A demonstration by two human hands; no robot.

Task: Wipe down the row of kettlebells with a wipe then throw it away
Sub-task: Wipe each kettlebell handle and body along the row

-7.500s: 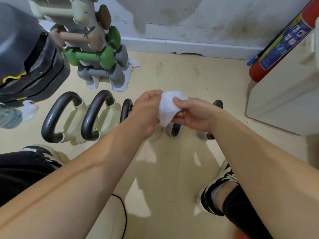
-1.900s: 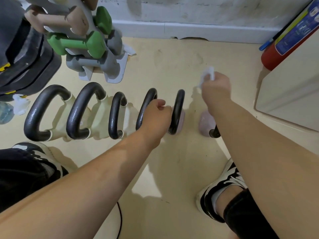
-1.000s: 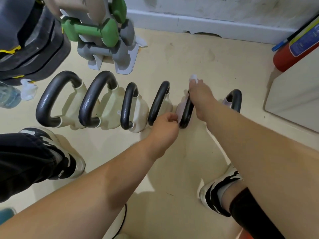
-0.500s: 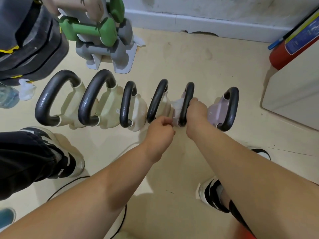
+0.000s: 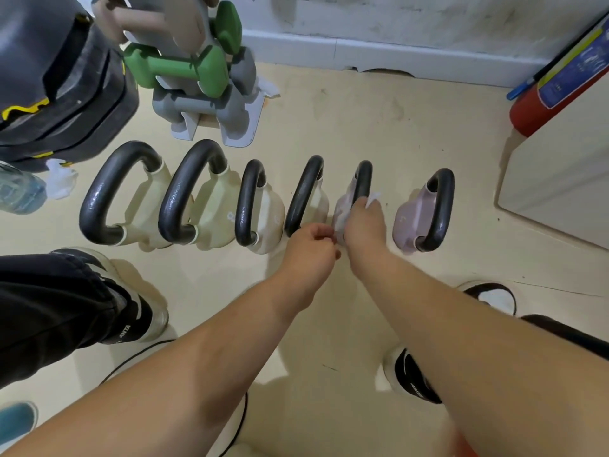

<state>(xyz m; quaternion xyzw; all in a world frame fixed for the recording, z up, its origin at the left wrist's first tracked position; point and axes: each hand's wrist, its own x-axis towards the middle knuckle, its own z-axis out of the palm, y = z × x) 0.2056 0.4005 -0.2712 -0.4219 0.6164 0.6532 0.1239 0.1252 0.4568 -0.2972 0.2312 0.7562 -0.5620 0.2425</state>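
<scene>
Several kettlebells with black handles stand in a row on the cream floor, from a large cream one [image 5: 131,199] at the left to a pale pink one [image 5: 425,212] at the right. My right hand [image 5: 364,225] presses a white wipe [image 5: 374,197] around the handle of the second pink kettlebell [image 5: 362,179]. Just to its left, my left hand [image 5: 311,249] is closed near the base of that kettlebell, beside a cream kettlebell's handle [image 5: 304,192]. What its fingers pinch is hidden.
A rack of green, grey and tan dumbbells [image 5: 197,77] stands behind the row. Black weight plates [image 5: 56,80] sit at the far left, next to a water bottle [image 5: 18,192]. A red fire extinguisher [image 5: 553,84] leans by a white cabinet [image 5: 560,179]. My shoes flank the floor.
My right hand with the wipe came from the far right kettlebell onto the neighbouring pink one and slid along its handle. My left hand dropped from gripping a handle to the base.
</scene>
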